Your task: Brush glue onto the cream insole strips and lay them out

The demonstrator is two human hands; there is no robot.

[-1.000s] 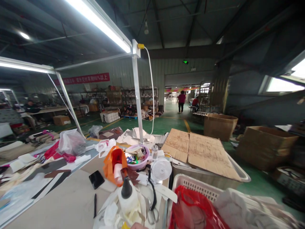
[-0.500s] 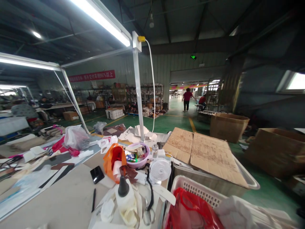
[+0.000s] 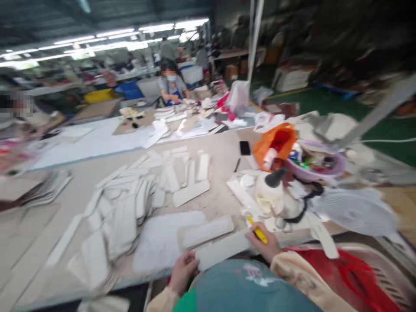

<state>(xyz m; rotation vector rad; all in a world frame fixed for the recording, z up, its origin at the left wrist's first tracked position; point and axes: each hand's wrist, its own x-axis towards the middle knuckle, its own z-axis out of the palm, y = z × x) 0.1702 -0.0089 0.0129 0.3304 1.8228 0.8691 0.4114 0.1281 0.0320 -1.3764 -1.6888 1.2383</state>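
Observation:
My left hand [image 3: 184, 268] is at the table's front edge, fingers closed on the left end of a long pale strip [image 3: 224, 249]. By the strip's right end, my right hand [image 3: 264, 245] grips a slim yellow-handled tool [image 3: 259, 234]; its pale tip is blurred and its kind unclear. Another pale strip [image 3: 208, 231] lies just beyond, partly over a white sheet [image 3: 162, 236]. Left of these, many pale cut pieces [image 3: 123, 221] are heaped. A white bottle with a dark cone top [image 3: 268, 193] stands beyond my right hand.
An orange bag [image 3: 276, 141] and a lilac basin [image 3: 321, 171] of small items stand at the right, with a white fan [image 3: 354, 212] nearer. A red bag [image 3: 344, 273] fills a basket [image 3: 386, 277] by my right arm. A masked co-worker [image 3: 172, 86] sits across the tables.
My view has swung left and down from the aisle and right end of the table. Both hands, the strip and the yellow-handled tool now show; none of these was visible before.

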